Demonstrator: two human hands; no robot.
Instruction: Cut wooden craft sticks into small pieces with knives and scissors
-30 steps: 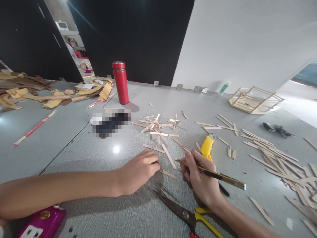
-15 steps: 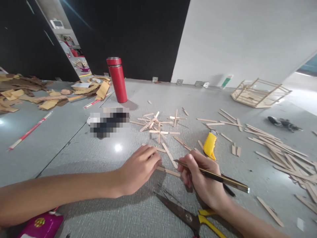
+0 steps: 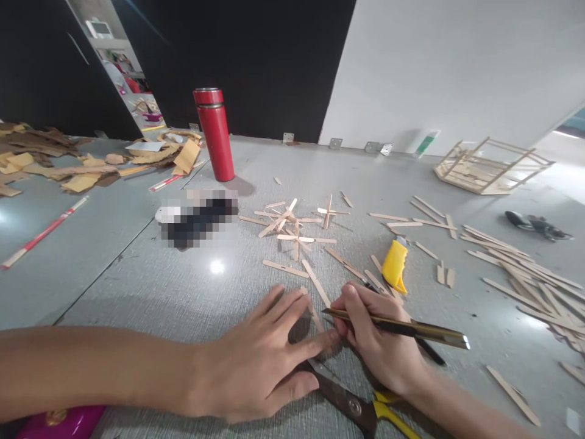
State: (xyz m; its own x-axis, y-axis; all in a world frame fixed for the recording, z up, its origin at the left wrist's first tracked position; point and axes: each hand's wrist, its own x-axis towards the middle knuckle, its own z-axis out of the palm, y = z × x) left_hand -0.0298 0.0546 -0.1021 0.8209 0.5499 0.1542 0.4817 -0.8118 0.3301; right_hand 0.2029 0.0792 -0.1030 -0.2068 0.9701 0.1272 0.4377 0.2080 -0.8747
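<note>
My left hand [image 3: 274, 360] lies palm down on the grey surface with its fingers spread. Its fingertips are at a wooden craft stick [image 3: 315, 317], which they partly cover. In my right hand [image 3: 379, 335] is a slim gold craft knife [image 3: 425, 331], its dark pointed tip toward the left hand. Another craft stick [image 3: 316, 283] lies just beyond the knife tip. Scissors with yellow handles [image 3: 354, 405] rest under and beside my hands; my left fingers hide part of the blades.
Crossed craft sticks [image 3: 295, 238] stand ahead, near a yellow utility knife [image 3: 395, 265]. A pile of sticks [image 3: 525, 268] spreads at right below a stick frame [image 3: 493, 167]. A red flask [image 3: 214, 137] stands behind; a purple object [image 3: 64, 424] sits at lower left.
My left hand has moved nearer and opened from bent fingers to a spread. The stick by it has turned from lying crosswise to pointing away. The right hand still holds the craft knife.
</note>
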